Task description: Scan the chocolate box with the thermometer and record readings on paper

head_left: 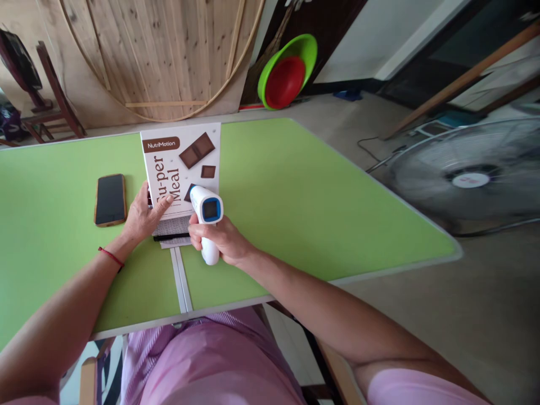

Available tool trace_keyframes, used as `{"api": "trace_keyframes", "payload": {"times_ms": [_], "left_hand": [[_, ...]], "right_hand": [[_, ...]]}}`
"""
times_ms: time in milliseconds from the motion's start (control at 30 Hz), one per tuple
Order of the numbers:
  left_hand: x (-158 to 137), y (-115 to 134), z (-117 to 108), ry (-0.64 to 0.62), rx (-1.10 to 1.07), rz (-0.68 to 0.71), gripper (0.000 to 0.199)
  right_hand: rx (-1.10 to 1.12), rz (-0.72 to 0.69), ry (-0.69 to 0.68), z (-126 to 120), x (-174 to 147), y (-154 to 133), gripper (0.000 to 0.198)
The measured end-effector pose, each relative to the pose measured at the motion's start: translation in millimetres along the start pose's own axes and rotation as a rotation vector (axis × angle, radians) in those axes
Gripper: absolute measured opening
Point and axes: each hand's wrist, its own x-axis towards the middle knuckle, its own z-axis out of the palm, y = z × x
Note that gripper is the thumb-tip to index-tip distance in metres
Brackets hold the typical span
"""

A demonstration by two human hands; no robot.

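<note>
A white box printed with chocolate pieces and the words "NutriMotion" and "Su-per Meal" is on the green table. My left hand grips its lower left side, thumb across the front. In my right hand is a white infrared thermometer with a blue-rimmed dark screen facing me; its front end points at the box's lower right part. Below the box lie a printed paper sheet and a black pen, both partly hidden by the box and my right hand.
A phone in a brown case lies left of my left hand. The green folding table has a metal seam near me. Beyond it stand a round wooden panel, green and red basins and, at right, a large fan.
</note>
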Motion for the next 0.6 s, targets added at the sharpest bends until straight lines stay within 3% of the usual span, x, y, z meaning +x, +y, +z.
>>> {"api": "trace_keyframes", "payload": {"times_ms": [167, 367, 600], "left_hand": [[0.0, -1.1, -0.7, 0.009, 0.011, -0.02, 0.049], [0.7, -5.5, -1.1, 0.015, 0.029, -0.032, 0.051], [2.1, -3.3, -1.3, 0.005, 0.021, -0.011, 0.051]], "right_hand": [[-0.046, -0.103, 0.023, -8.2, -6.4, -7.3, 0.019], [-0.174, -0.224, 0.244, -23.3, -16.8, -23.8, 0.019], [-0.184, -0.247, 0.325, -34.5, -20.9, -27.3, 0.018]]}}
